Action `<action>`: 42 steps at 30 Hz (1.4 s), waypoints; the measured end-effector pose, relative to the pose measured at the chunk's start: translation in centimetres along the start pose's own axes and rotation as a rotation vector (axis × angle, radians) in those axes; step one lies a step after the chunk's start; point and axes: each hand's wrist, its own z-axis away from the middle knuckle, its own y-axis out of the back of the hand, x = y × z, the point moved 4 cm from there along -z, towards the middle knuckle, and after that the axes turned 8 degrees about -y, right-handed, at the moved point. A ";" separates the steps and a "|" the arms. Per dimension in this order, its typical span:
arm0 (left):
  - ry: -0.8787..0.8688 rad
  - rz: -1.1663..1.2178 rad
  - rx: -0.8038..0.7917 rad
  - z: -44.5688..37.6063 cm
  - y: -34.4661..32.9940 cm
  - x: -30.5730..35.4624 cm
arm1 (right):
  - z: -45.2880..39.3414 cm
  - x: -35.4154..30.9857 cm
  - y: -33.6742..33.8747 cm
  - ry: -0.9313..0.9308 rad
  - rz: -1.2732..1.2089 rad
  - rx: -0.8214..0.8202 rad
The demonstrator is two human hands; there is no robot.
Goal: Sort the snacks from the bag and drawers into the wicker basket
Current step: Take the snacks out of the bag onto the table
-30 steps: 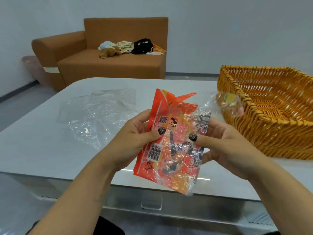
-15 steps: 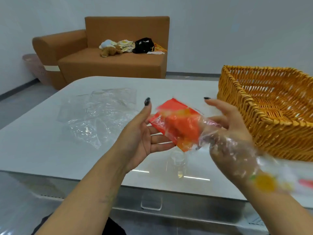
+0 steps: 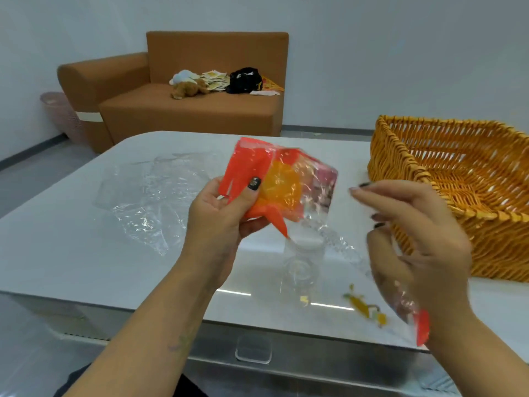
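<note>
Both hands work: the left hand [image 3: 220, 222] pinches the orange snack packet [image 3: 274, 184], the right hand [image 3: 412, 239] loose-fingered nearer the wicker basket [image 3: 406, 167], right of frame.

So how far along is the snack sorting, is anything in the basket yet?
Nothing shows in the orange wicker basket so far. In hand: the left hand grips an orange-red plastic snack packet; the right hand is beside it, with crinkled clear plastic trailing at its wrist. Left: that packet must still go in the basket, and a clear plastic bag lies flat on the white table.
</note>
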 end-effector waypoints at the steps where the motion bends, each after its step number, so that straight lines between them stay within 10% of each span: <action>1: -0.050 0.028 0.037 0.0 0.2 0.4 | -0.1 -0.5 0.7 -0.017 -0.019 0.073; 10: -0.238 -0.044 0.175 0.3 0.2 1.2 | 2.7 -2.9 -0.9 -0.176 -0.273 0.154; 15: -0.185 -0.080 -0.006 1.0 -1.2 0.2 | 3.8 -2.5 -5.0 -0.564 -0.280 -0.181; 23: -0.020 0.024 -0.297 2.6 -3.4 -0.9 | 1.8 -0.4 -3.6 -0.869 -0.724 -0.119; 33: -0.002 -0.076 -0.310 2.9 -4.2 -1.6 | 0.6 -0.2 -2.0 -0.897 -1.000 0.003; 42: 0.451 0.043 -0.655 4.7 -5.6 -2.8 | 0.0 -0.3 -0.6 -0.666 -0.819 0.191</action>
